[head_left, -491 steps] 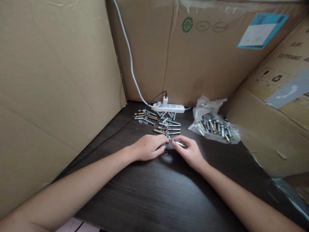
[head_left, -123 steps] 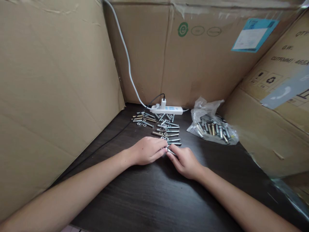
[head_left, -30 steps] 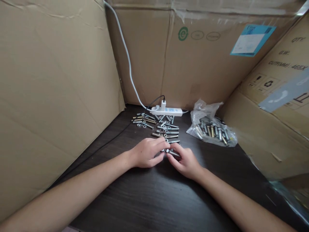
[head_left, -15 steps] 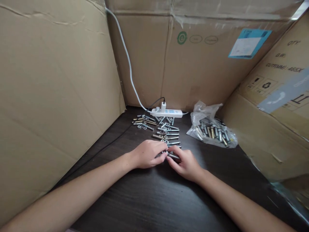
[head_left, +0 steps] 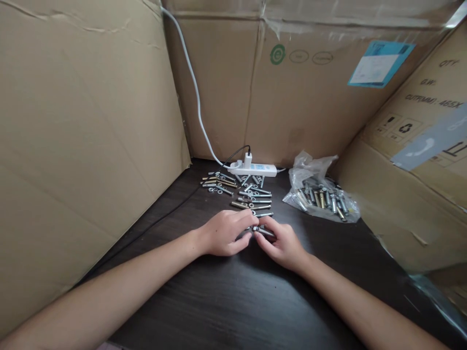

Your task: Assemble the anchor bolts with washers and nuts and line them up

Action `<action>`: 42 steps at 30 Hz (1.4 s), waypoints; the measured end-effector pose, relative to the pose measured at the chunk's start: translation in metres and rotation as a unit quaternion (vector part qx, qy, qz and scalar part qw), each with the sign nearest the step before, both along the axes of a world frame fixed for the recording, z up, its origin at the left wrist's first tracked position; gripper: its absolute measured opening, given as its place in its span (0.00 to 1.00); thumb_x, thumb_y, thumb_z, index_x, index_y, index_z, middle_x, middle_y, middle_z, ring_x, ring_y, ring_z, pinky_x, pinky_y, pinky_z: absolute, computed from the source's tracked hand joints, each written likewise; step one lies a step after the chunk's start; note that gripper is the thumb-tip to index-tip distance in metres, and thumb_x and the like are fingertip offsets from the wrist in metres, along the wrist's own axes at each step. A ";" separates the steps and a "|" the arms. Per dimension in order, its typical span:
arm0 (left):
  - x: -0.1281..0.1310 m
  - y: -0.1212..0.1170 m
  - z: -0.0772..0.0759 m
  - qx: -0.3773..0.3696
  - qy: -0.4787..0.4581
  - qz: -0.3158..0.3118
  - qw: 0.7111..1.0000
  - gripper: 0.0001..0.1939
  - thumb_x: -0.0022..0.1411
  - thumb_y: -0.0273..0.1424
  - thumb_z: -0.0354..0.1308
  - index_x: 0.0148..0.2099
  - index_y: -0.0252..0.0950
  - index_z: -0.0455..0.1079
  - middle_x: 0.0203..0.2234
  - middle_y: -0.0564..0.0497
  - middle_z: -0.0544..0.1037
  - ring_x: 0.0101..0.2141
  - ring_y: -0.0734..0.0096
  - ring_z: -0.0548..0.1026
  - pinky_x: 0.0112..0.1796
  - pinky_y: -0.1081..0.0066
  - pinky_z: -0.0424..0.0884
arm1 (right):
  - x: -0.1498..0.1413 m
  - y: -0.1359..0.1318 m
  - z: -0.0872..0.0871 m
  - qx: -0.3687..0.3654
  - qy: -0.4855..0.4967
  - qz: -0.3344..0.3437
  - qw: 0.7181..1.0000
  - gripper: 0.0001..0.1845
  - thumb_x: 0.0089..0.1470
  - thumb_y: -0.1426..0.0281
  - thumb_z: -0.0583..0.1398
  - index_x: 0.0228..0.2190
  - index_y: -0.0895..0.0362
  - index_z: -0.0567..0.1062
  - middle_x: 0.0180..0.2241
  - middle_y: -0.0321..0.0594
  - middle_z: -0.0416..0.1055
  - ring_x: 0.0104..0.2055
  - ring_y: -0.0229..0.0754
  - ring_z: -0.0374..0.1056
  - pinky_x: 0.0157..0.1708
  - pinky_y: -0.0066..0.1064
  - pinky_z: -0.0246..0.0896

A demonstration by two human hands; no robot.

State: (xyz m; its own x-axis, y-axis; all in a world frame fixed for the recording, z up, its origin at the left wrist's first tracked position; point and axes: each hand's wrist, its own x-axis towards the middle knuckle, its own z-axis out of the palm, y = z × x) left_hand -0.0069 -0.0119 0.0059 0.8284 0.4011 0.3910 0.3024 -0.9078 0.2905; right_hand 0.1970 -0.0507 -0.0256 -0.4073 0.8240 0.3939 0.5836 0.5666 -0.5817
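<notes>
My right hand (head_left: pixel 282 243) pinches a metal expansion bolt (head_left: pixel 267 233) between thumb and fingers, low over the dark table. The bolt lies roughly level, with its nut end toward the left. My left hand (head_left: pixel 228 233) is closed around that nut end, its forefinger at the nut and its thumb slightly lower. Part of the bolt is hidden by the fingers of both hands. Just beyond them, several loose bolts (head_left: pixel 260 207) lie in a rough column, with washers (head_left: pixel 251 205) and nuts beside them.
More bolts and washers (head_left: pixel 222 183) lie scattered at the back left. A white power strip (head_left: pixel 255 169) with a plugged-in charger stands behind them. At the right is a clear plastic bag (head_left: pixel 310 167) of bolts. Cardboard boxes (head_left: pixel 226 97) wall the table; a black cable (head_left: pixel 160 221) crosses its left side.
My left thumb has drawn back a little from the nut end, showing more of the nut. My right hand still holds the bolt. The view has shifted slightly.
</notes>
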 end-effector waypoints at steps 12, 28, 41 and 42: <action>0.001 0.003 -0.001 0.001 0.024 0.012 1.000 0.09 0.63 0.27 0.47 0.46 0.37 0.60 0.35 0.51 0.69 0.33 0.71 0.70 0.35 0.72 0.66 | 0.000 0.000 0.001 -0.008 0.007 -0.010 1.000 0.06 0.56 0.66 0.56 0.35 0.55 0.68 0.22 0.33 0.69 0.20 0.34 0.62 0.24 0.24 0.56; 0.003 0.005 -0.002 -0.010 0.039 0.025 0.999 0.12 0.68 0.32 0.41 0.38 0.35 0.63 0.31 0.51 0.72 0.33 0.70 0.71 0.36 0.72 0.65 | -0.002 -0.001 0.004 0.005 -0.005 0.001 1.000 0.07 0.55 0.67 0.55 0.36 0.56 0.69 0.22 0.33 0.70 0.19 0.33 0.62 0.23 0.24 0.55; 0.000 0.002 -0.001 0.009 -0.003 -0.001 1.000 0.09 0.62 0.27 0.46 0.46 0.36 0.61 0.36 0.49 0.69 0.33 0.70 0.69 0.35 0.71 0.67 | -0.001 -0.001 0.002 0.007 0.012 -0.010 1.000 0.06 0.56 0.66 0.55 0.34 0.56 0.69 0.21 0.33 0.68 0.20 0.34 0.61 0.23 0.23 0.55; 0.000 0.002 -0.001 0.008 0.000 0.000 1.000 0.09 0.62 0.27 0.46 0.46 0.36 0.61 0.35 0.49 0.69 0.33 0.70 0.69 0.35 0.71 0.67 | -0.001 -0.001 0.002 0.008 0.011 -0.010 1.000 0.06 0.56 0.66 0.55 0.34 0.56 0.69 0.21 0.33 0.68 0.20 0.34 0.61 0.23 0.23 0.56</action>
